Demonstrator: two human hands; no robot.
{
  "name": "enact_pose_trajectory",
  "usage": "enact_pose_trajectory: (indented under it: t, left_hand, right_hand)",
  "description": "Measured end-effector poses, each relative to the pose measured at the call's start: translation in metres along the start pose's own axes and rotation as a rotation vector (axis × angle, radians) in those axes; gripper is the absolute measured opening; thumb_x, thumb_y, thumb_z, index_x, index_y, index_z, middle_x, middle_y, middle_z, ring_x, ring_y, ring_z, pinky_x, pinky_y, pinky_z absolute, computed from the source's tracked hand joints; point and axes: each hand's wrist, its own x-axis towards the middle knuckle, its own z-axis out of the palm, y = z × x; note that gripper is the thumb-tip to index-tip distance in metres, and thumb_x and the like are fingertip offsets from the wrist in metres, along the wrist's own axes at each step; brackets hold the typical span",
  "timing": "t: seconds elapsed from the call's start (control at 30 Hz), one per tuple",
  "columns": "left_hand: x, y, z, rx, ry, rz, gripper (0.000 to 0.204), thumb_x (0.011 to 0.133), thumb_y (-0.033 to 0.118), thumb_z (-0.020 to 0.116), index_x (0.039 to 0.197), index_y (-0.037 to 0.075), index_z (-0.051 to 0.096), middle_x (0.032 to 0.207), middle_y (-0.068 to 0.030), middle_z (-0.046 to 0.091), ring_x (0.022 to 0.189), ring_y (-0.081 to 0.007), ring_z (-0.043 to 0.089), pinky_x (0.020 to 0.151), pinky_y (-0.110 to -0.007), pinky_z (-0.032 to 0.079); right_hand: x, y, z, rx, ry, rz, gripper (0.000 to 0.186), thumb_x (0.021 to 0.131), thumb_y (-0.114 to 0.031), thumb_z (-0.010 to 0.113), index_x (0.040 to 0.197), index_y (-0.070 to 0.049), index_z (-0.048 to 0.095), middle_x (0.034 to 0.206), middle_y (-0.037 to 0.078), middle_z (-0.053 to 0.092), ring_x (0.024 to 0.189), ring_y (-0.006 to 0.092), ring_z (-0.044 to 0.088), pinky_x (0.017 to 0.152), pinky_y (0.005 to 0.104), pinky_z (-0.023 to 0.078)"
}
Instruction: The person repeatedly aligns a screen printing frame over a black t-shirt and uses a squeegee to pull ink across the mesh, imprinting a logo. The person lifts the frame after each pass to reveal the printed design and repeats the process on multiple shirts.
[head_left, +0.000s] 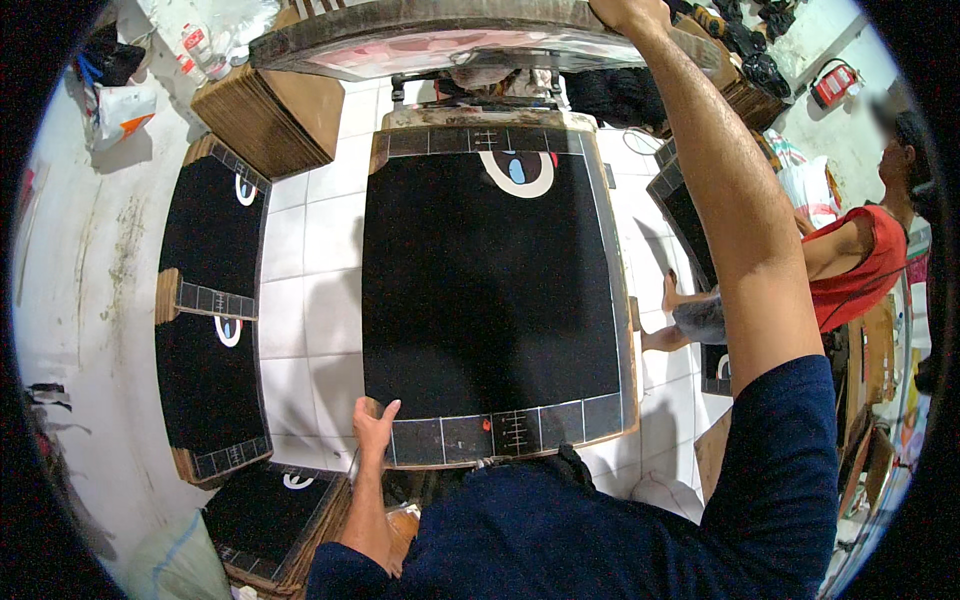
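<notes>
A flat board [465, 440] lies before me, mostly covered by a black cloth panel [480, 300] with a printed cartoon eye [518, 172] near its far edge. My left hand [374, 425] rests on the board's near left corner, thumb and fingers apart, beside the cloth's edge. At the far end, a wooden-framed printing screen [450, 45] stands raised and tilted over the board. My right hand [632, 14] reaches out to the screen's upper rim and grips it; the fingertips are partly cut off by the picture's edge.
Left, another board line [215, 300] bears black cloth with printed eyes. Behind it stands a cardboard stack [270, 115]. More black-covered boards [265, 510] are piled near left. At right, a person in a red top [860, 260] stands by other boards. A fire extinguisher [832, 84] hangs beyond.
</notes>
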Motion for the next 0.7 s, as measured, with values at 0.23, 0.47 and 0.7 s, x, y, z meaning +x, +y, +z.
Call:
enact_pose_trajectory:
  t: [0.23, 0.47, 0.7]
  left_hand:
    - [0.017, 0.030, -0.015, 0.251, -0.135, -0.061, 0.059, 0.071, 0.044, 0.092, 0.090, 0.001, 0.057, 0.080, -0.0155, 0.064, 0.076, -0.0353, 0.061, 0.072, -0.048, 0.049]
    - [0.026, 0.053, -0.013, 0.398, -0.145, -0.093, 0.061, 0.075, 0.045, 0.088, 0.101, 0.000, 0.057, 0.095, -0.0240, 0.069, 0.093, -0.0462, 0.066, 0.082, -0.053, 0.051]
    - [0.037, 0.063, -0.014, 0.417, -0.170, -0.123, 0.063, 0.075, 0.047, 0.088, 0.102, 0.000, 0.057, 0.097, -0.0235, 0.069, 0.096, -0.0452, 0.066, 0.084, -0.052, 0.051]
  right_hand:
    - [0.021, -0.008, -0.004, 0.014, 0.006, 0.063, 0.051, 0.087, -0.051, 0.058, 0.114, -0.013, 0.078, 0.121, 0.020, 0.072, 0.117, 0.0381, 0.068, 0.102, 0.0459, 0.051]
    - [0.041, -0.008, -0.004, 0.046, -0.017, -0.013, 0.051, 0.087, -0.050, 0.057, 0.114, -0.011, 0.077, 0.120, 0.021, 0.072, 0.117, 0.0375, 0.067, 0.101, 0.0461, 0.051]
    - [0.056, -0.008, -0.003, 0.016, -0.005, -0.006, 0.064, 0.089, -0.053, 0.056, 0.120, 0.001, 0.071, 0.125, 0.027, 0.069, 0.123, 0.0405, 0.064, 0.104, 0.0474, 0.049]
